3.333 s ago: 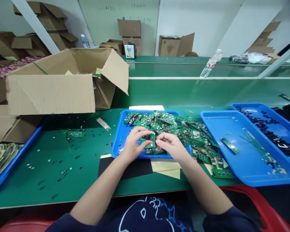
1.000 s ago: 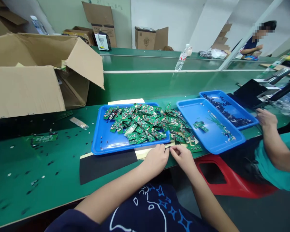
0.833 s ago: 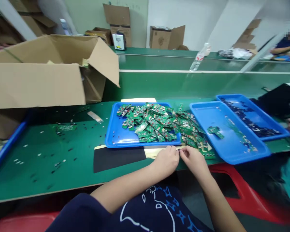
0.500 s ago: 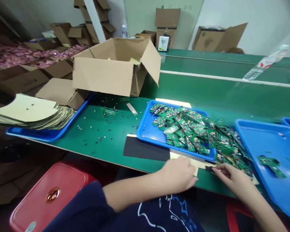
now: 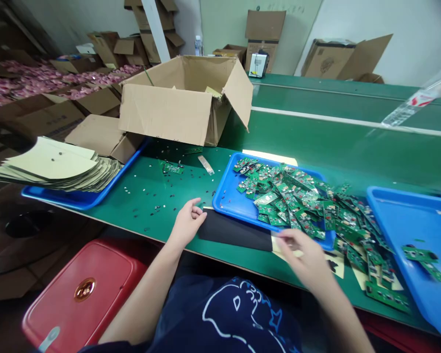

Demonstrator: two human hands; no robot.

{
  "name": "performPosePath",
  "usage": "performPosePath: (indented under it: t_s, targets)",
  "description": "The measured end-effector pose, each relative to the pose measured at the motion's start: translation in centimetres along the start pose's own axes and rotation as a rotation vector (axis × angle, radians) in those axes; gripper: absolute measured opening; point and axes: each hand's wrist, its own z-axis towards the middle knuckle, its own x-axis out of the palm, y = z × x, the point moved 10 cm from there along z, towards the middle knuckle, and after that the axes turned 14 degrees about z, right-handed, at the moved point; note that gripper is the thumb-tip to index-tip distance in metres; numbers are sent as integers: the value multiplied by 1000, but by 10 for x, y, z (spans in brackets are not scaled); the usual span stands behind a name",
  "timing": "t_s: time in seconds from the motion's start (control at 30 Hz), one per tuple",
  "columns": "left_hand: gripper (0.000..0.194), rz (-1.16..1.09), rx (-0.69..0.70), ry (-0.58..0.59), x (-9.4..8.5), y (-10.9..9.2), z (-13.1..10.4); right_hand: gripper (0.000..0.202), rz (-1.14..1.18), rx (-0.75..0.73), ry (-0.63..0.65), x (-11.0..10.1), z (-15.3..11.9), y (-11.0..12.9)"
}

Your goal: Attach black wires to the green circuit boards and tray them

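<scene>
A black sheet [image 5: 235,231] lies on pale yellow backing paper [image 5: 338,262] along the front of the green table. At its left end is my left hand [image 5: 186,223], fingers curled, the thumb and a finger closed at the sheet's corner. My right hand [image 5: 303,252], slightly blurred, is over the yellow paper by the sheet's right end. Its thumb and fingers are drawn together; what they hold, if anything, is hidden. Just behind the sheet, a blue tray [image 5: 224,198] bears a heap of green circuit boards [image 5: 286,196], which spills over its right side.
Another blue tray [image 5: 393,215] with a few boards stands at right. A stack of yellow sheets [image 5: 59,162] rests in a blue tray at left. Behind are an open cardboard box [image 5: 165,113] and a plastic bottle [image 5: 411,105]. Small dark bits dot the table. A red stool [image 5: 106,274] stands below.
My left hand has moved left, from the sheet's right end to its left end. My right hand has shifted left from the spilled boards to the sheet's right end. The view has shifted slightly.
</scene>
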Motion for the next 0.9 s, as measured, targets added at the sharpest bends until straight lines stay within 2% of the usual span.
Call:
performPosePath:
  t_s: [0.1,0.2,0.3,0.43,0.53,0.67,0.77,0.9]
  targets:
    - [49,-215,-69,50,6,5,-10,17,-22,-261,245,74,16,43]
    - [47,-304,-90,27,5,8,-23,17,-103,-344,292,124,32,59]
    - [52,-311,-57,-2,3,7,-30,16,-236,-366,300,156,46,61]
    - [55,-286,-26,-22,3,5,-28,16,-419,-443,384,178,49,58]
    - [58,-280,-32,19,9,6,-23,17,-450,-479,384,175,46,60]
    - [53,-215,-9,36,13,6,-19,16,-253,-418,270,148,48,64]
    - [41,-36,30,-1,3,6,-17,13,-127,-357,171,112,47,57]
    - [23,305,107,-94,-24,3,-17,21,-76,-287,43,39,38,27]
